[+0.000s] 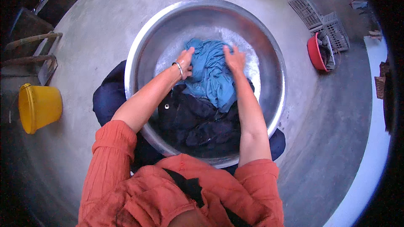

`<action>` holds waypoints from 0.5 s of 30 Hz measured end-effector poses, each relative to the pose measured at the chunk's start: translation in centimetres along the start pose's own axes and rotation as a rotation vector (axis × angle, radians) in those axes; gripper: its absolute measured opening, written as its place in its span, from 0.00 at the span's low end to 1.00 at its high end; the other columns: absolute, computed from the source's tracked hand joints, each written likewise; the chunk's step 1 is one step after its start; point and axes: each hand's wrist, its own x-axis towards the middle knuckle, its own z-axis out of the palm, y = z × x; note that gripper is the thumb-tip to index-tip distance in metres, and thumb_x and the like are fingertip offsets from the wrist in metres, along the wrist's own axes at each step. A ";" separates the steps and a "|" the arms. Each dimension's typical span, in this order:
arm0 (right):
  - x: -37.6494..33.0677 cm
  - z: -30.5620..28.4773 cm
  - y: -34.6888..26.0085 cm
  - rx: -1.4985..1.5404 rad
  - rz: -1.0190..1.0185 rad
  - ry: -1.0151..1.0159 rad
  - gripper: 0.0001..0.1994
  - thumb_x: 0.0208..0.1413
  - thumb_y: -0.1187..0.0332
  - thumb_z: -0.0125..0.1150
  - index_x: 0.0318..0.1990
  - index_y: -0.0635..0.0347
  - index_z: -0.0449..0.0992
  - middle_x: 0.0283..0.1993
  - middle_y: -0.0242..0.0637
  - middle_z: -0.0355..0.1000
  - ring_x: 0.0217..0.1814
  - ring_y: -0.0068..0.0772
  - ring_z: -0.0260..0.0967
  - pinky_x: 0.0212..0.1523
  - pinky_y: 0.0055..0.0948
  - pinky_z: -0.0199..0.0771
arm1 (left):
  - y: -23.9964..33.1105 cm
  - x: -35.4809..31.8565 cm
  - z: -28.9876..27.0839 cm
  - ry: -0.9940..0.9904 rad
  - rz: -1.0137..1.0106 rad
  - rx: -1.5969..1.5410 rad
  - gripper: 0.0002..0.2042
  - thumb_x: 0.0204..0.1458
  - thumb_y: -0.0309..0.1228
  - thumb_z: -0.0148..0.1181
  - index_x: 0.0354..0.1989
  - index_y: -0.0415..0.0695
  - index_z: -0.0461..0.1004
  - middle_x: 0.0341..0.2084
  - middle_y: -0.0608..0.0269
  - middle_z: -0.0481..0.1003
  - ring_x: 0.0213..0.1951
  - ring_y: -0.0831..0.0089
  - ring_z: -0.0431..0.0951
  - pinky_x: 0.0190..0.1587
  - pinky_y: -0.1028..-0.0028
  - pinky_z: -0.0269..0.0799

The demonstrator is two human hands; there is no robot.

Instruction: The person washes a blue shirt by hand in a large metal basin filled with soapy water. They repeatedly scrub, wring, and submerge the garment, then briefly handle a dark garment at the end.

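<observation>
A big round metal basin stands on a concrete floor with soapy water in it. A wet blue garment lies bunched in the middle of the basin. My left hand, with a bangle on the wrist, grips the cloth's left side. My right hand presses down on the top right of the same cloth, fingers curled into it. Dark navy clothes are heaped in the near part of the basin, below the blue one. My orange sleeves are pushed up to the elbows.
A yellow bucket lies to the left by wooden-handled tools. At the far right are grey plastic crates and a red tub holding cloth. Dark fabric lies on the floor beside the basin.
</observation>
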 end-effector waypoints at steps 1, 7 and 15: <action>-0.7 1.3 -1.0 -0.035 -0.076 -0.019 0.31 0.46 0.46 0.51 0.56 0.53 0.60 0.59 0.58 0.52 0.60 0.59 0.49 0.58 0.44 0.51 | 0.0 0.0 0.2 -0.053 0.012 -0.046 0.24 0.50 0.53 0.43 0.47 0.49 0.66 0.48 0.58 0.66 0.45 0.60 0.68 0.43 0.59 0.67; -12.7 -2.3 -11.2 0.589 -0.795 0.150 0.10 0.38 0.70 0.59 0.25 0.65 0.67 0.28 0.44 0.63 0.31 0.44 0.64 0.32 0.34 0.64 | 0.8 -0.8 -1.3 -0.347 -0.030 -0.315 0.22 0.49 0.58 0.44 0.25 0.52 0.70 0.22 0.66 0.72 0.24 0.71 0.70 0.27 0.69 0.65; -11.3 -3.1 -10.6 0.448 -0.593 0.418 0.09 0.45 0.67 0.56 0.21 0.62 0.67 0.20 0.50 0.63 0.21 0.51 0.63 0.22 0.39 0.62 | -1.4 -1.5 0.8 -0.370 0.030 -0.293 0.18 0.49 0.48 0.48 0.23 0.46 0.70 0.19 0.63 0.71 0.20 0.70 0.71 0.22 0.70 0.68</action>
